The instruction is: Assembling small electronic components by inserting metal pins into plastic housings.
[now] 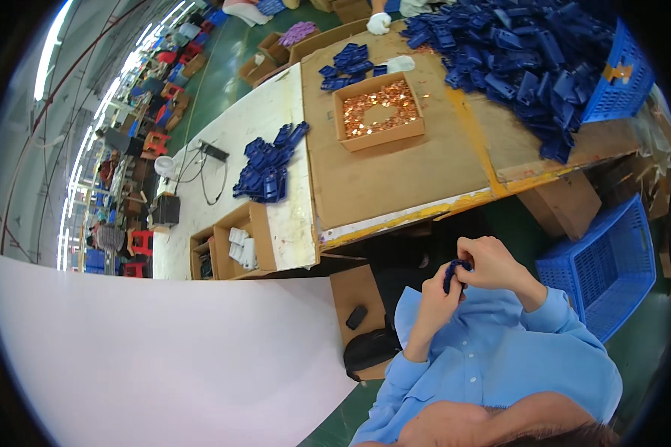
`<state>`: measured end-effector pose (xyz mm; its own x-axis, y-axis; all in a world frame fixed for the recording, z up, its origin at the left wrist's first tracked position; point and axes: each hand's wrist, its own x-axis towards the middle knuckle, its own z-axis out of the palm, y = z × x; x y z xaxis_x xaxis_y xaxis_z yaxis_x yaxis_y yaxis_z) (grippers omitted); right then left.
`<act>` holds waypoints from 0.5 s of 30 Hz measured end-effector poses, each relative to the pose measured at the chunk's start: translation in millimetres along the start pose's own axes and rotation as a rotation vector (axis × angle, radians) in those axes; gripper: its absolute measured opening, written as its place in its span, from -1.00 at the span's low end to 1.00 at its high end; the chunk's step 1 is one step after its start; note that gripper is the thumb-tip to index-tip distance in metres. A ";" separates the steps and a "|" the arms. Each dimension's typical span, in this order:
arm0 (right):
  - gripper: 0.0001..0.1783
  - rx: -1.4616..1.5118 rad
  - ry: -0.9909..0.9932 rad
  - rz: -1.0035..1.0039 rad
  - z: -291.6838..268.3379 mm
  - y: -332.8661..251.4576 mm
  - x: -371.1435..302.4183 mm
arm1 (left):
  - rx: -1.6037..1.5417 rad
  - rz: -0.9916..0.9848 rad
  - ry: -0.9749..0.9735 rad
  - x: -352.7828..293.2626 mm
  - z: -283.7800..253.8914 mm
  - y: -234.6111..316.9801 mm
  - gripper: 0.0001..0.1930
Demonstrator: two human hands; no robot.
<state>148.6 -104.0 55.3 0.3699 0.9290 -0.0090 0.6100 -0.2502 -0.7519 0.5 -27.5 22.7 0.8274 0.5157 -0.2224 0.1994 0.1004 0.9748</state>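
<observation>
Dark blue piece [449, 279] sits in front of the shirt [499, 354], the left hand [438, 296] and right hand [490, 264] both pinching it; probably light, stiffness unclear, best gripped by its edges.

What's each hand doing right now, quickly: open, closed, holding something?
Left hand: closed, holding a small dark blue piece.
Right hand: closed on the same piece; exact fingertip contact is too small to tell.
</observation>
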 end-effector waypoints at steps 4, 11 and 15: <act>-0.76 -0.011 0.019 -0.018 -0.5 -4.9 -0.5 | -0.016 -0.022 0.007 0.8 1.7 6.0 -0.78; -0.76 0.015 0.034 0.062 0.2 -11.6 -1.2 | -0.018 0.012 0.039 5.8 4.0 11.5 -0.78; -0.77 0.099 0.055 0.094 1.0 -12.5 -1.1 | 0.010 0.009 0.056 5.5 2.8 12.6 -0.78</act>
<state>139.8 -101.6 64.0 0.4613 0.8859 -0.0484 0.4995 -0.3044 -0.8111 9.0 -25.7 33.7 0.7985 0.5635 -0.2118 0.1974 0.0872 0.9764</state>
